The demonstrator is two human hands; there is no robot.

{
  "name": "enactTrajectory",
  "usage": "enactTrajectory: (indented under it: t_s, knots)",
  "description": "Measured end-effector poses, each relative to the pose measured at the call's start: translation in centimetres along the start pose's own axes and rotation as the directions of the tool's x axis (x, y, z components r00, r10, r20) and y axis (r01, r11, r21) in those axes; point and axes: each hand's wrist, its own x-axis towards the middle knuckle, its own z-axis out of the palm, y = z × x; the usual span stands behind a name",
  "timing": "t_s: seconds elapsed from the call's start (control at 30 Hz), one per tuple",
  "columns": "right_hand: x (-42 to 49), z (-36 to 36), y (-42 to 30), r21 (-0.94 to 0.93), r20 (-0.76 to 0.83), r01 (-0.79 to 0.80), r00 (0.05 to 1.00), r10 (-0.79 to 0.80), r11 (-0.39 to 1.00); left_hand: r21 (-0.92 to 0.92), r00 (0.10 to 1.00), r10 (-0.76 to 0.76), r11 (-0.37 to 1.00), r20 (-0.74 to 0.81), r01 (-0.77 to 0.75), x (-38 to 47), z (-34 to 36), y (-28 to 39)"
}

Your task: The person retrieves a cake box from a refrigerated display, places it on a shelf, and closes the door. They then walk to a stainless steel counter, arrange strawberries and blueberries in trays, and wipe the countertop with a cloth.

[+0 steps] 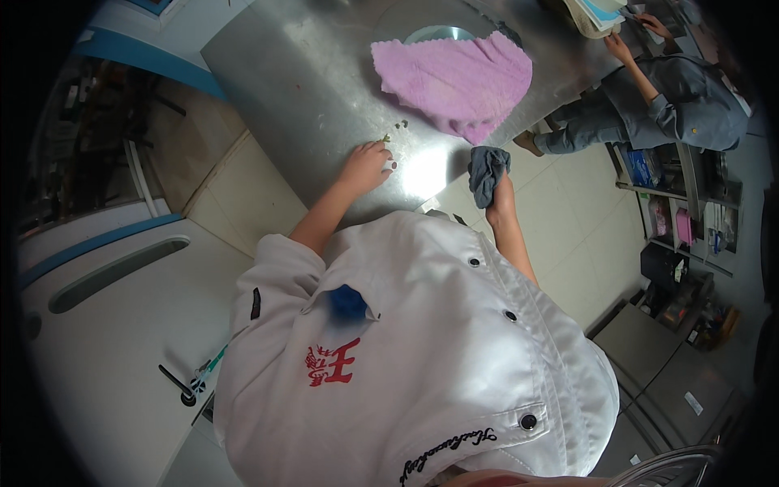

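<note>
My left hand (pixel 367 167) rests at the near part of a stainless steel table (pixel 304 91), its fingers curled around a small whitish thing with a reddish-brown end (pixel 391 165). Small green scraps (pixel 401 124) lie just beyond the fingertips. In my right hand (pixel 503 198) is a bunched dark grey cloth (pixel 487 173), held beside the table's edge. A pink towel (pixel 456 79) lies further up, partly over a round, shiny object (pixel 441 33) whose rim shows behind it.
Another person in grey clothes (pixel 645 103) stands at the table's right side, hands at some stacked items (pixel 593 15). Shelves with goods (pixel 688 201) and steel cabinets (pixel 639 347) stand at the right. A white door with a handle (pixel 176 383) is at the left.
</note>
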Motion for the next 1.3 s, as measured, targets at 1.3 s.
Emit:
enactTrajectory:
  t_s: [1.3]
  knots:
    - [-0.9,0.1,-0.6,0.08,-0.062,-0.035,0.997,0.04,0.996,-0.131,0.992,-0.112,0.986,-0.055,0.104,6.6,-1.5,-1.9]
